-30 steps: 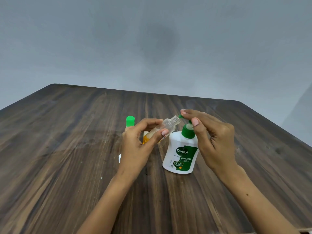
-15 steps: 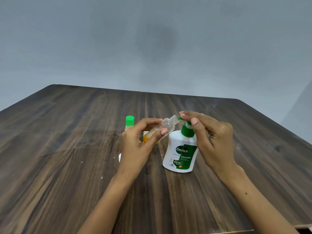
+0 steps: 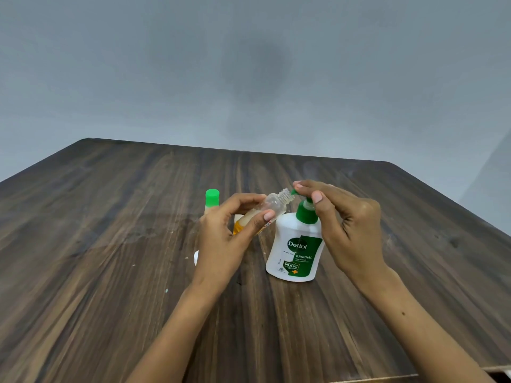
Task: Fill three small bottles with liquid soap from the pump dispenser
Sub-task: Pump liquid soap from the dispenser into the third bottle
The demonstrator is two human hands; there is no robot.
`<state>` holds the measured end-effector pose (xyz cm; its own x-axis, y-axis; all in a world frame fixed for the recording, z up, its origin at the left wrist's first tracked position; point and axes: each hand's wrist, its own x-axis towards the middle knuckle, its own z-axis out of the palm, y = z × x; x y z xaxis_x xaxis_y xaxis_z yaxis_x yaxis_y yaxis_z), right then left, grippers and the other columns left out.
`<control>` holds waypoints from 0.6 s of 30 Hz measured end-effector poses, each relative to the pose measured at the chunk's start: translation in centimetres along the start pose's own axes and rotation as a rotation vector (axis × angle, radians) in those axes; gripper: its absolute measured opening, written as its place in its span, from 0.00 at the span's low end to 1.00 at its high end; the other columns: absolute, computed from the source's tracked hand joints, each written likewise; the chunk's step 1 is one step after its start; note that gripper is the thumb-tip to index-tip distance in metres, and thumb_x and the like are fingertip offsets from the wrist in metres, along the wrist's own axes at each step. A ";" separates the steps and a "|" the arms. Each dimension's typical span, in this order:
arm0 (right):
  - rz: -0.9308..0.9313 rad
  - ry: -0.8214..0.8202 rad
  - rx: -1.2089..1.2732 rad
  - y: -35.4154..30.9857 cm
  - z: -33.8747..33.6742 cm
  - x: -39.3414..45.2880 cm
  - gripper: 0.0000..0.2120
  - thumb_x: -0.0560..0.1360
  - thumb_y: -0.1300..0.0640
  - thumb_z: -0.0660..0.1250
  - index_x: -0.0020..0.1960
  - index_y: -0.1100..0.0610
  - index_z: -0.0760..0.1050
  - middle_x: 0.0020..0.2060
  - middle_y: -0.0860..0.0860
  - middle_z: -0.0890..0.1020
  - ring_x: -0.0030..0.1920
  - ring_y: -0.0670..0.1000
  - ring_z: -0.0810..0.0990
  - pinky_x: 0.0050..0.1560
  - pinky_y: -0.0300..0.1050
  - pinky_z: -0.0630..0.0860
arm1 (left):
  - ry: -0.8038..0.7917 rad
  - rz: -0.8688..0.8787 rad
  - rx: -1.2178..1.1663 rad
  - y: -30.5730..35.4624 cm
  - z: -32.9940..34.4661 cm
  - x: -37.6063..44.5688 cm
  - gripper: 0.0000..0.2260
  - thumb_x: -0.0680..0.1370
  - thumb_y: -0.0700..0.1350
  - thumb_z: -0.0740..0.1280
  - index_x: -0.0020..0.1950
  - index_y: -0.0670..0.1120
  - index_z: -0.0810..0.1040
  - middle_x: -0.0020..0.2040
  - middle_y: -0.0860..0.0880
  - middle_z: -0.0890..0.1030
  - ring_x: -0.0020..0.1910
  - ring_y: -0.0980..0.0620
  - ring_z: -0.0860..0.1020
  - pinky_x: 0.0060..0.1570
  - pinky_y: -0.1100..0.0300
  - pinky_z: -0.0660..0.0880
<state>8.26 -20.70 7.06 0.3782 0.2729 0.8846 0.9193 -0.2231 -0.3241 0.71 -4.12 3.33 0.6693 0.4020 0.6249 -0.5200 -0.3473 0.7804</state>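
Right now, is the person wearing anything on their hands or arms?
No. The left hand and the right hand are bare, with no gloves, rings, watch or bracelets showing. Both forearms are bare too; no sleeves reach into the picture. The fingernails look short and plain.

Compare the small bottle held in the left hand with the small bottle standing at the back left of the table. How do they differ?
The held bottle is uncapped, its threaded neck bare; the standing bottle wears a green cap. The held bottle is tilted, mouth toward the pump dispenser nozzle, gripped by the left hand; the standing bottle is upright on the table, untouched. Both are small.
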 end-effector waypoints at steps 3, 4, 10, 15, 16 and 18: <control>-0.018 -0.011 -0.043 -0.1 -0.2 0.7 0.17 0.80 0.52 0.58 0.52 0.59 0.83 0.49 0.49 0.85 0.49 0.48 0.84 0.50 0.57 0.79 | -0.001 -0.001 0.003 0.1 0.0 0.0 0.13 0.71 0.53 0.74 0.53 0.50 0.82 0.48 0.57 0.85 0.51 0.59 0.82 0.50 0.69 0.75; -0.015 -0.003 -0.038 0.0 -0.1 0.7 0.17 0.80 0.53 0.58 0.52 0.59 0.83 0.49 0.49 0.85 0.50 0.47 0.84 0.50 0.57 0.80 | 0.001 0.004 0.002 0.1 0.0 0.1 0.14 0.71 0.54 0.74 0.52 0.50 0.82 0.48 0.58 0.85 0.51 0.59 0.82 0.50 0.69 0.75; 0.027 0.016 0.020 0.0 0.3 -0.6 0.15 0.79 0.55 0.59 0.53 0.59 0.83 0.50 0.51 0.85 0.53 0.48 0.83 0.46 0.54 0.81 | -0.001 -0.002 -0.022 -0.1 0.2 0.0 0.12 0.71 0.53 0.72 0.52 0.52 0.82 0.48 0.57 0.85 0.50 0.60 0.82 0.50 0.69 0.76; -0.014 0.003 -0.020 -0.2 0.0 0.2 0.16 0.80 0.53 0.59 0.53 0.59 0.83 0.51 0.50 0.85 0.53 0.48 0.83 0.51 0.59 0.79 | 0.005 0.009 -0.021 -0.1 0.1 0.0 0.13 0.71 0.55 0.72 0.52 0.51 0.82 0.48 0.58 0.85 0.50 0.59 0.82 0.50 0.68 0.76; -0.008 0.014 -0.014 -0.1 0.1 0.0 0.16 0.80 0.53 0.59 0.53 0.59 0.83 0.50 0.50 0.85 0.53 0.48 0.83 0.51 0.59 0.79 | 0.005 0.008 -0.021 -0.1 0.1 0.1 0.12 0.71 0.53 0.73 0.52 0.51 0.82 0.48 0.58 0.85 0.50 0.59 0.82 0.50 0.68 0.76; 0.009 0.034 -0.002 0.0 0.5 -0.5 0.15 0.80 0.55 0.59 0.52 0.60 0.83 0.50 0.51 0.85 0.52 0.49 0.84 0.49 0.58 0.80 | 0.003 0.005 -0.022 -0.1 0.1 0.1 0.10 0.71 0.50 0.73 0.51 0.52 0.81 0.49 0.58 0.84 0.50 0.60 0.82 0.50 0.68 0.76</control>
<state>8.09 -20.34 6.42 0.3827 0.2389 0.8925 0.9155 -0.2276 -0.3316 0.89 -4.18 3.31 0.6654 0.4025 0.6287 -0.5345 -0.3309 0.7777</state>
